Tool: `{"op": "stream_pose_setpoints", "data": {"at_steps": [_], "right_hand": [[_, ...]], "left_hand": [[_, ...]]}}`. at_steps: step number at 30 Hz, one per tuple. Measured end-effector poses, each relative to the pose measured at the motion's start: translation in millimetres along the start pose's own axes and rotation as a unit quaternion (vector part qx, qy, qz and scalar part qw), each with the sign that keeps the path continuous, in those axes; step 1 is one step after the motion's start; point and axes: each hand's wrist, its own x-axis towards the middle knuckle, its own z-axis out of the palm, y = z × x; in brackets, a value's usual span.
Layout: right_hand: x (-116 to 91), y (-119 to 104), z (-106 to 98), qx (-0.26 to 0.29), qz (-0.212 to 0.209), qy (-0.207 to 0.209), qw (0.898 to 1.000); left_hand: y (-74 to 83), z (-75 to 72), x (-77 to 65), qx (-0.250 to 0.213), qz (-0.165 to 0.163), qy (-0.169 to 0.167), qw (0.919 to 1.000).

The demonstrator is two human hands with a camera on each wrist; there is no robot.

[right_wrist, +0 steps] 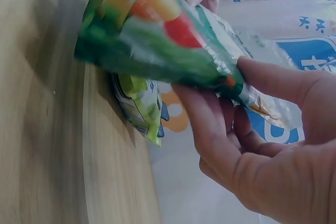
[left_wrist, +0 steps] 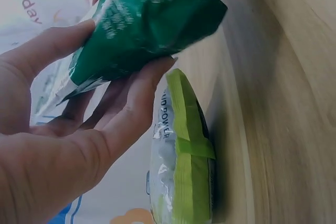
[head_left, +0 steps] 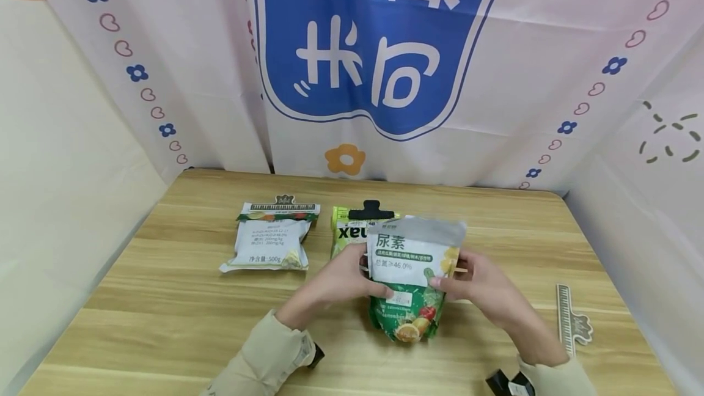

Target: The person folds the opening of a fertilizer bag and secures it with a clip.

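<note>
Both hands hold a green and white fertilizer bag [head_left: 404, 267] with fruit printed near its bottom, raised off the wooden table. My left hand [head_left: 349, 277] grips its left side, thumb on the front and fingers behind. On the right side my right hand [head_left: 475, 283] grips it the same way. The left wrist view shows the green base of the bag [left_wrist: 149, 24] between thumb and fingers; in the right wrist view the printed fruit faces the camera. Behind it lies a lime-green bag [head_left: 343, 234] with a black clip [head_left: 371, 210] across its top, partly hidden by the held bag.
A white bag [head_left: 269, 240] closed with a ruler-like clip [head_left: 285, 203] lies at the back left. Another such clip [head_left: 572, 322] lies loose near the table's right edge. A printed curtain [head_left: 220, 109] hangs behind the wooden table [head_left: 165, 316].
</note>
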Motion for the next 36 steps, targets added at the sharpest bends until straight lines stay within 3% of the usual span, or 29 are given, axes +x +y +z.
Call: {"op": "stream_pose_setpoints", "data": {"at_steps": [7, 12, 22, 30, 36], "right_hand": [[-2.4, -3.1, 6.6, -0.015, -0.021, 0.000, 1.000], [-1.5, -2.8, 9.0, -0.032, -0.044, -0.012, 0.998], [-0.9, 2.4, 8.3, -0.032, -0.070, -0.039, 0.996], [-3.3, -2.6, 5.5, -0.061, -0.061, -0.042, 0.995], [-4.9, -13.2, 3.5, -0.055, -0.079, -0.022, 0.995]], "left_hand": [[-2.7, 0.0, -2.0, 0.061, 0.041, 0.019, 0.9971], [-3.4, 1.3, -9.5, 0.129, 0.078, 0.034, 0.9880], [-2.8, 1.2, -18.4, 0.172, 0.108, 0.033, 0.9785], [-0.1, -12.9, -21.7, 0.135, 0.088, -0.049, 0.9857], [4.5, -16.1, -20.4, 0.137, 0.092, -0.036, 0.9856]]}}
